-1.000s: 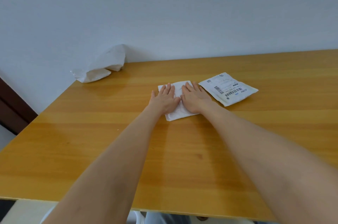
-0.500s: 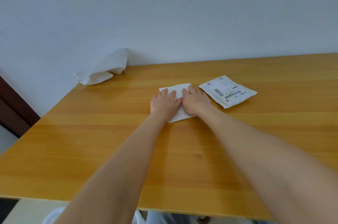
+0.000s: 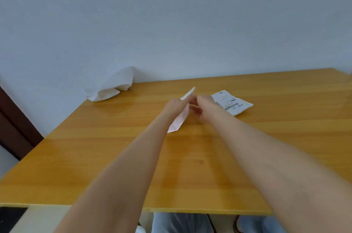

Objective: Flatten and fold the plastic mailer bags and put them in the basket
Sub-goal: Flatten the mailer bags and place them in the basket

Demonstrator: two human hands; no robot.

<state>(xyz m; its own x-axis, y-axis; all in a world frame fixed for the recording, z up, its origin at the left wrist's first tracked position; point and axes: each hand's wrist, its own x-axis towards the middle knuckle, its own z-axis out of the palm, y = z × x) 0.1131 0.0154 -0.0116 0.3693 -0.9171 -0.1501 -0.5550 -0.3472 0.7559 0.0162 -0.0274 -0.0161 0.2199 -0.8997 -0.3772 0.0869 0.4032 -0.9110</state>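
Note:
A small folded white mailer bag [image 3: 179, 120] stands on edge, lifted off the wooden table [image 3: 114, 156]. My left hand [image 3: 176, 105] grips its upper part, and my right hand [image 3: 198, 106] holds it from the right side; the image is blurred there. Just to the right lies a flat white mailer with a barcode label [image 3: 231, 104]. A crumpled white mailer [image 3: 112, 88] rests at the back left against the wall. No basket is in view.
The table's far edge meets a pale wall. A dark wooden door frame [image 3: 13, 128] stands at the left. Under the near table edge show light blue trousers [image 3: 181, 223].
Both hands were pressing flat on the folded mailer lying on the table; now they have lifted it up on edge. The camera view has tilted upward.

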